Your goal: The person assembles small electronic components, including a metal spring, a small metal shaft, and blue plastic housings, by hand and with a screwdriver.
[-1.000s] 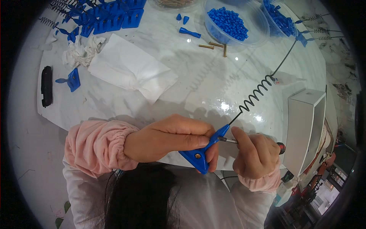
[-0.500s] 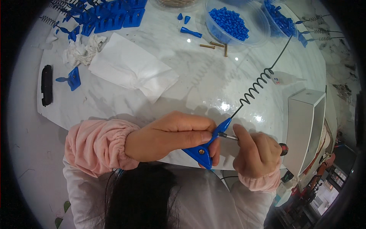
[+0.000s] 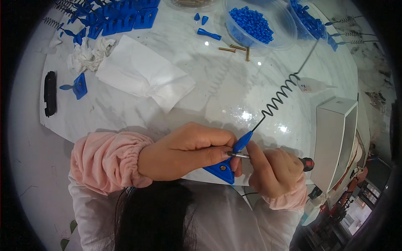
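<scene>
Pinched in my left hand [image 3: 194, 146] is a blue plastic piece [image 3: 220, 170] with a flat base and a brass-coloured screw in it. From its narrow neck a dark coiled spring wire [image 3: 278, 100] rises toward the far right. My right hand [image 3: 276, 169] is closed around a screwdriver [image 3: 240, 155], whose red and black handle end sticks out on the right. The metal shaft lies across the blue neck near my left thumb. Whether the tip touches the plastic is hidden by the thumb.
Tubs of small blue parts [image 3: 253, 25] stand at the back, with long brass screws [image 3: 238, 47] before them. White paper [image 3: 142, 77], a blue piece [image 3: 79, 86] and a black case [image 3: 50, 94] lie left. A small bottle [image 3: 312, 85] and white box [image 3: 335, 138] are right.
My right hand has shifted left and slightly down, bringing the screwdriver shaft further over the blue neck. The held piece and its spring have tilted slightly; my left hand keeps its grip.
</scene>
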### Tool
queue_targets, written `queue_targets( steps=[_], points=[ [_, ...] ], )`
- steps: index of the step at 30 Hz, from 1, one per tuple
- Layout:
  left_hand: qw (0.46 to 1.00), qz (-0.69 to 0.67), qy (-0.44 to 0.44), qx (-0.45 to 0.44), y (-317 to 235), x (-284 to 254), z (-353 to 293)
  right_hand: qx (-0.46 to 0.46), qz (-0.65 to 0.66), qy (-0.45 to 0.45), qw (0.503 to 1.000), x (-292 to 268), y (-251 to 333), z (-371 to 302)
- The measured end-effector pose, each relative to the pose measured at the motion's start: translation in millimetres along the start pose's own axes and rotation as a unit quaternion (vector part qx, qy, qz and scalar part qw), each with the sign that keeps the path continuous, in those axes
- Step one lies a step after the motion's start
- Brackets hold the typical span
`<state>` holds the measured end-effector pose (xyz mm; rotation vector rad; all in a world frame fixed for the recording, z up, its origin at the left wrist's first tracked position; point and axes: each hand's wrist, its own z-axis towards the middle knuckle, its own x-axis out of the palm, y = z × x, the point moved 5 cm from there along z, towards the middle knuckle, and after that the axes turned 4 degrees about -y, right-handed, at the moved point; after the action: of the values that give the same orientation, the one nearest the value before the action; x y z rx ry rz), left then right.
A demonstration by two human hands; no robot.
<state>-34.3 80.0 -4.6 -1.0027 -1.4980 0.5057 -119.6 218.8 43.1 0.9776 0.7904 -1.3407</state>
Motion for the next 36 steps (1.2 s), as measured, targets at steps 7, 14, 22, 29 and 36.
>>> queue_targets(
  steps=[7,14,22,29,36],
  points=[
    [1.0,-0.011,-0.005,-0.003,-1,1,2,-0.009,0.025,0.002,1.0,2,-1,-1],
    [1.0,-0.023,-0.011,-0.012,-3,1,2,-0.015,0.006,-0.002,1.0,2,0,-1],
    [1.0,-0.009,-0.014,-0.015,-1,0,2,0.004,-0.014,0.0,1.0,0,-3,-5],
    [0.999,0.048,-0.007,0.012,-6,-4,3,0.044,0.012,-0.023,0.999,-7,-12,-3],
    [0.996,0.072,-0.046,0.022,-6,-2,1,0.249,-0.021,-0.001,0.968,8,-42,-8]
  ],
)
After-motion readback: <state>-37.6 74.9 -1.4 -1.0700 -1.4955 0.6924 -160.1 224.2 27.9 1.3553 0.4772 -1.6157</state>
